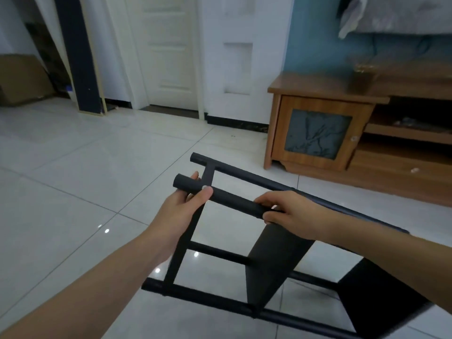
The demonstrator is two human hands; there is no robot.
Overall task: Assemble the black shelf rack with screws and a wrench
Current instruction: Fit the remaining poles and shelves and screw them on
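The black shelf rack (274,263) lies tipped on the white tiled floor, its round tubes and flat cross bar pointing away from me. A short black tube (227,198) crosses the flat cross bar (186,243) near its upper end. My left hand (188,204) holds that tube from below, thumb pressed beside a silver screw head (203,187). My right hand (286,209) grips the tube's right end, fingers curled over it. A black shelf panel (271,267) hangs below my right wrist. No wrench is in view.
A wooden TV cabinet (315,133) stands at the right against a blue wall. White doors (168,52) are behind, with a dark post (80,57) and a cardboard box (22,79) at the left. Glossy tiles (73,179) spread to the left.
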